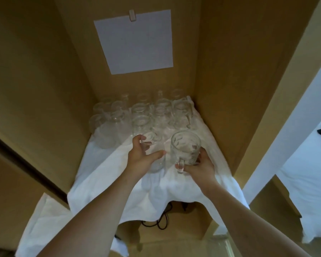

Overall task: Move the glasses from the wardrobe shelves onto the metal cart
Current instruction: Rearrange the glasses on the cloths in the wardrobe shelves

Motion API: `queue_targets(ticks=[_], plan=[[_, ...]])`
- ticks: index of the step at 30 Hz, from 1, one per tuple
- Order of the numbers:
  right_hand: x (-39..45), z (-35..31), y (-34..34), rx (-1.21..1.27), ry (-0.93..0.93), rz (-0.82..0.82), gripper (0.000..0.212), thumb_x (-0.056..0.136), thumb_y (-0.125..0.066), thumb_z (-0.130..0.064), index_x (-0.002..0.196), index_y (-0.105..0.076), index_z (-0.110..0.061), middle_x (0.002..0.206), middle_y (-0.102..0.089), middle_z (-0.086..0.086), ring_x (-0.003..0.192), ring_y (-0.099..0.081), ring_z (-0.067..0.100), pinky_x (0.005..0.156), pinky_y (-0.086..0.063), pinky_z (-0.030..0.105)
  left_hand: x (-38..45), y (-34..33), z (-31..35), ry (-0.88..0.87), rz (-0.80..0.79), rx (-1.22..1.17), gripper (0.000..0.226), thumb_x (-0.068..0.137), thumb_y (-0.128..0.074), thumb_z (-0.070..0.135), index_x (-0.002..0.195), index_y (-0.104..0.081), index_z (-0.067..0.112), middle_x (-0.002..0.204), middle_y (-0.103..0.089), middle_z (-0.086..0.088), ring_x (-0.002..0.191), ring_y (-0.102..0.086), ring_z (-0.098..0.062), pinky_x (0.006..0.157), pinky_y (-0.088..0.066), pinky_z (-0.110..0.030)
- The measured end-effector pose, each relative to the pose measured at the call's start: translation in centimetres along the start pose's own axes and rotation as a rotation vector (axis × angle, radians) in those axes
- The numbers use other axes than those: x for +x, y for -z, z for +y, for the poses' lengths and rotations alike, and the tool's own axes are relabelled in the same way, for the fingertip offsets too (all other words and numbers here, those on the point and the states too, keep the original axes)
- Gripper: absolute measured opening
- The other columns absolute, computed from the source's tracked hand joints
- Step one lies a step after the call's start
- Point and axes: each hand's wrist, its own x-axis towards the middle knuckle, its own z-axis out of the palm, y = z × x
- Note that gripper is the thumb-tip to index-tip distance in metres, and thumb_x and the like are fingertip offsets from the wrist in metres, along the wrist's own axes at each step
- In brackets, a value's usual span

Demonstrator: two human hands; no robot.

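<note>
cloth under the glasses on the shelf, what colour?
White cloth, plain, seen in the head view.

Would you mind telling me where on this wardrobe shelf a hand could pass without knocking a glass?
The front of the white cloth is bare, from the left wall to the left hand, and again between the right hand and the right wall. The back is crowded with glasses standing close together, leaving no gap to reach through.

Brown wood panels point(35, 71), white paper sheet point(135, 41) clipped on back panel, white pillar point(293, 130) right.
</note>
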Motion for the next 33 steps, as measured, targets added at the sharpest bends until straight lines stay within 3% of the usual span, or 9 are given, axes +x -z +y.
queue_targets(ticks=[2, 4, 6, 9, 13, 16, 19, 27, 33], plan=[[-0.3, -0.3, 0.1, 0.036, 0.012, 0.033, 0.083, 0.052, -0.091, -0.042, 0.127, -0.056, -0.041, 0.108, -0.07, -0.019, 0.102, -0.066, 0.005, 0.086, -0.056, 0.028, -0.2, 0.0, -0.1, -0.009, 0.015, 0.01, 0.074, 0.07, -0.094, 0.03, 0.123, -0.042, 0.03, 0.117, -0.063, 0.006, 0.117, -0.058, -0.011, 0.097, -0.049, -0.028], [-0.3, -1.5, 0.3, 0.069, 0.045, 0.047, 0.082, 0.053, -0.091, -0.04, 0.126, -0.054, -0.037, 0.112, -0.064, -0.018, 0.102, -0.063, 0.005, 0.081, -0.053, 0.024, -0.3, 0.0, -0.1, -0.027, 0.015, 0.021, 0.075, 0.07, -0.094, 0.032, 0.123, -0.041, 0.031, 0.117, -0.063, 0.007, 0.115, -0.058, -0.01, 0.093, -0.048, -0.025], [0.2, -3.0, 0.5, -0.004, 0.058, 0.067, 0.086, 0.06, -0.093, -0.029, 0.133, -0.048, -0.036, 0.123, -0.049, -0.012, 0.102, -0.054, 0.009, 0.076, -0.046, 0.019, -0.2, 0.2, -0.2, -0.033, 0.006, 0.03, 0.075, 0.07, -0.094, 0.034, 0.123, -0.041, 0.032, 0.116, -0.063, 0.008, 0.114, -0.058, -0.01, 0.093, -0.047, -0.026], [1.8, -5.1, 0.9, -0.169, 0.091, 0.099, 0.091, 0.062, -0.088, -0.006, 0.14, -0.049, -0.032, 0.135, -0.031, -0.001, 0.113, -0.048, 0.018, 0.084, -0.051, 0.026, 0.0, 0.4, -0.2, -0.04, -0.012, 0.035, 0.075, 0.069, -0.094, 0.036, 0.122, -0.041, 0.032, 0.117, -0.063, 0.007, 0.113, -0.058, -0.011, 0.089, -0.046, -0.022], [3.7, -7.9, 0.9, -0.613, 0.269, 0.121, 0.078, 0.068, -0.069, 0.004, 0.135, -0.051, -0.031, 0.141, -0.032, 0.0, 0.129, -0.041, 0.027, 0.108, -0.041, 0.037, 0.6, 1.1, -0.3, -0.043, -0.048, 0.021, 0.075, 0.068, -0.094, 0.035, 0.123, -0.042, 0.03, 0.116, -0.064, 0.002, 0.111, -0.061, -0.012, 0.085, -0.045, -0.017], [4.9, -9.7, 0.0, -0.984, 0.406, 0.09, 0.074, 0.068, -0.069, 0.002, 0.132, -0.051, -0.03, 0.144, -0.037, -0.002, 0.133, -0.035, 0.025, 0.113, -0.029, 0.038, 1.1, 1.5, -0.4, -0.058, -0.072, 0.028, 0.075, 0.067, -0.094, 0.037, 0.121, -0.042, 0.031, 0.113, -0.065, 0.003, 0.109, -0.062, -0.012, 0.088, -0.046, -0.022], [6.3, -9.9, -0.9, -1.184, 0.564, 0.066, 0.068, 0.071, -0.066, 0.002, 0.131, -0.055, -0.027, 0.143, -0.043, -0.002, 0.133, -0.036, 0.025, 0.11, -0.029, 0.039, 1.5, 1.6, -0.8, -0.068, -0.085, 0.014, 0.074, 0.066, -0.096, 0.037, 0.118, -0.043, 0.034, 0.112, -0.065, 0.004, 0.109, -0.062, -0.009, 0.088, -0.047, -0.02], [8.8, -6.8, -3.4, -1.275, 0.843, 0.042, 0.073, 0.051, -0.067, 0.016, 0.119, -0.066, -0.01, 0.137, -0.058, 0.014, 0.119, -0.052, 0.043, 0.101, -0.044, 0.05, 2.2, 1.9, -1.8, -0.05, -0.11, -0.056, 0.076, 0.064, -0.096, 0.036, 0.119, -0.044, 0.035, 0.117, -0.064, 0.001, 0.113, -0.061, -0.008, 0.091, -0.048, -0.018], [9.3, -6.7, -3.9, -1.25, 0.758, -0.072, 0.094, 0.039, -0.085, -0.005, 0.129, -0.059, -0.012, 0.148, -0.047, 0.015, 0.134, -0.037, 0.039, 0.115, -0.031, 0.051, 2.5, 1.8, -2.4, -0.045, -0.099, -0.099, 0.076, 0.064, -0.096, 0.037, 0.119, -0.044, 0.036, 0.119, -0.064, 0.0, 0.114, -0.061, -0.007, 0.093, -0.047, -0.018]])
